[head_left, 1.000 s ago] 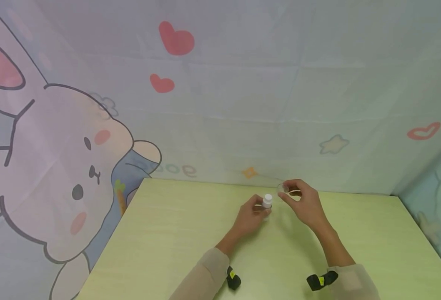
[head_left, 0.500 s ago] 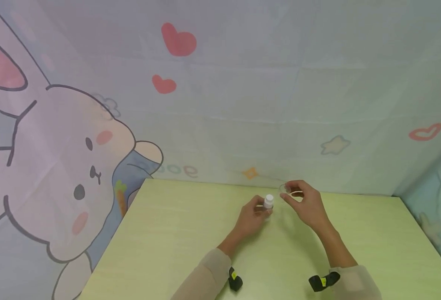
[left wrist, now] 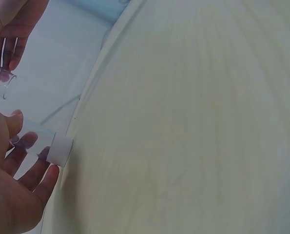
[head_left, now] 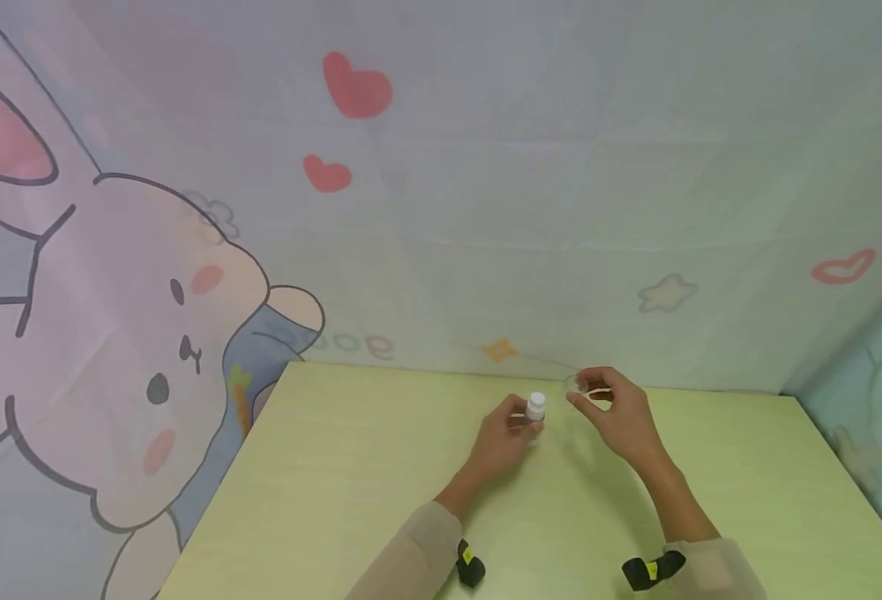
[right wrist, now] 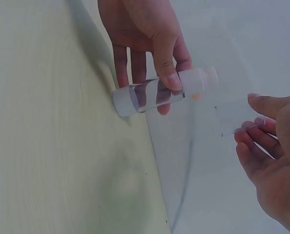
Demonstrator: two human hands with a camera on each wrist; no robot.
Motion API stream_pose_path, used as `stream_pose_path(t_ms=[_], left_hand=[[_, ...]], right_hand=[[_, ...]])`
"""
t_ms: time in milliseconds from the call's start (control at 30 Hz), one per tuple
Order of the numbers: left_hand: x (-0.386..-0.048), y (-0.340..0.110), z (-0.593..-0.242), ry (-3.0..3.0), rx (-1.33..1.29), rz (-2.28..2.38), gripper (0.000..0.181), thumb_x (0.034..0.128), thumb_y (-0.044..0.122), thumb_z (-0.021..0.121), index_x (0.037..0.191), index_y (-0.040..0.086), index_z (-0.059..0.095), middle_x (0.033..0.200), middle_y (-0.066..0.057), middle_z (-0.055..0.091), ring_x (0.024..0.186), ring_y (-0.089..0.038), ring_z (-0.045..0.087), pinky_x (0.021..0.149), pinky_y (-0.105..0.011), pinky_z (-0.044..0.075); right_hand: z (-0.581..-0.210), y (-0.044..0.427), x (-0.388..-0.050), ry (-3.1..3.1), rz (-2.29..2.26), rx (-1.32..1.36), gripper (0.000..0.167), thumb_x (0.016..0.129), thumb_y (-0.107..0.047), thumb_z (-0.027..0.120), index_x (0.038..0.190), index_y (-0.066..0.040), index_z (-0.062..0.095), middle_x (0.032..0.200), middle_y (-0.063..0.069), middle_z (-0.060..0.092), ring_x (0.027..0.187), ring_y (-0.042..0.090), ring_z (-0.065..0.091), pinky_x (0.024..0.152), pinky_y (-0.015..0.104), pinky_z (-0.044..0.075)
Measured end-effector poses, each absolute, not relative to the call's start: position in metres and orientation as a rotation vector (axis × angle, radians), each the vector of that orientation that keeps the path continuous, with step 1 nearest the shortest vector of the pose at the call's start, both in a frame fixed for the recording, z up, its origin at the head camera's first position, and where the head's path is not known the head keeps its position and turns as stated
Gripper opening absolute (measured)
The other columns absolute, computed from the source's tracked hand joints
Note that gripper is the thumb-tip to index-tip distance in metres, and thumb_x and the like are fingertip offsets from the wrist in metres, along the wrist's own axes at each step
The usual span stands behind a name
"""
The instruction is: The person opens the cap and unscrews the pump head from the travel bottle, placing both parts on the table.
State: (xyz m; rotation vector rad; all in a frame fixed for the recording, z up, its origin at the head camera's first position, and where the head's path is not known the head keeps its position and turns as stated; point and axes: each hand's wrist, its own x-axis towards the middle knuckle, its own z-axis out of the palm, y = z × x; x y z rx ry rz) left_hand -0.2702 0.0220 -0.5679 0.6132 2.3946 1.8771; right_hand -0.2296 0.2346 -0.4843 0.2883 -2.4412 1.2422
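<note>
Bottle: a small bottle with a white top, a clear middle and a white base stands upright in the left hand, near the back edge of the table; whether its base touches the surface or hangs just above it is hard to tell from these angles.
Left hand: the thumb and fingers curl round the clear middle from either side, leaving the white top exposed above them.
Cap: a clear, hollow cap, apart from the bottle, to its right and a little higher, its rim turned toward the table.
Right hand: the right hand pinches the cap between thumb and fingers.
Sleeves: beige on both arms, the left sleeve and the right sleeve reaching in from the near side.
Wrists: a black device with a yellow mark at each, the left device and the right device.
Table: a pale yellow-green table, with soft shadows below the hands.
Backdrop: a pale printed cloth rises behind the table, showing a big rabbit on the left, a carrot beside it, two solid red hearts, an outlined red heart and a cream star.
</note>
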Motion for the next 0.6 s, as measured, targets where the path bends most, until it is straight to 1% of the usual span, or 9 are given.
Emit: stream_pose_path(t_ms=[133, 300, 367, 500, 600], left_hand=[[-0.271, 0.0234, -0.5668, 2.397, 0.634, 1.874, 0.02, 0.1013, 0.019, 0.075, 0.118, 0.019, 0.064, 0.128, -0.002, 0.072, 0.12, -0.022, 0.071, 0.093, -0.029, 0.06], [-0.2717, 0.0242, -0.5676, 2.41, 0.625, 1.86, 0.019, 0.1008, 0.02, 0.076, 0.116, 0.02, 0.065, 0.126, -0.001, 0.073, 0.118, -0.02, 0.072, 0.092, -0.029, 0.06], [-0.2716, 0.0239, -0.5676, 2.418, 0.618, 1.852, 0.019, 0.101, 0.021, 0.076, 0.116, 0.02, 0.065, 0.126, 0.0, 0.073, 0.117, -0.02, 0.072, 0.093, -0.029, 0.06], [-0.2707, 0.0224, -0.5662, 2.414, 0.603, 1.837, 0.019, 0.1017, 0.022, 0.075, 0.117, 0.021, 0.065, 0.128, -0.001, 0.073, 0.118, -0.02, 0.072, 0.095, -0.032, 0.06], [-0.2699, 0.0213, -0.5654, 2.388, 0.591, 1.843, 0.019, 0.1021, 0.024, 0.075, 0.118, 0.022, 0.064, 0.129, -0.001, 0.072, 0.12, -0.021, 0.071, 0.096, -0.034, 0.06]], right_hand=[[-0.4861, 0.2374, -0.2289, -2.445, 1.23, 0.29, 0.035, 0.099, -0.018, 0.078, 0.127, 0.0, 0.066, 0.116, 0.015, 0.071, 0.11, 0.034, 0.068, 0.092, 0.03, 0.059], [-0.4895, 0.239, -0.2293, -2.443, 1.233, 0.292, 0.035, 0.099, -0.017, 0.079, 0.127, 0.0, 0.066, 0.117, 0.015, 0.07, 0.11, 0.033, 0.068, 0.093, 0.032, 0.06], [-0.4907, 0.2389, -0.2301, -2.444, 1.233, 0.293, 0.035, 0.099, -0.016, 0.078, 0.127, 0.0, 0.065, 0.117, 0.014, 0.07, 0.11, 0.032, 0.068, 0.094, 0.038, 0.06], [-0.4917, 0.2382, -0.2298, -2.442, 1.251, 0.288, 0.035, 0.099, -0.016, 0.078, 0.127, 0.0, 0.065, 0.117, 0.015, 0.07, 0.11, 0.033, 0.068, 0.096, 0.053, 0.058], [-0.4914, 0.2376, -0.2286, -2.444, 1.261, 0.287, 0.035, 0.099, -0.017, 0.078, 0.127, 0.0, 0.066, 0.117, 0.017, 0.07, 0.11, 0.035, 0.068, 0.096, 0.055, 0.058]])
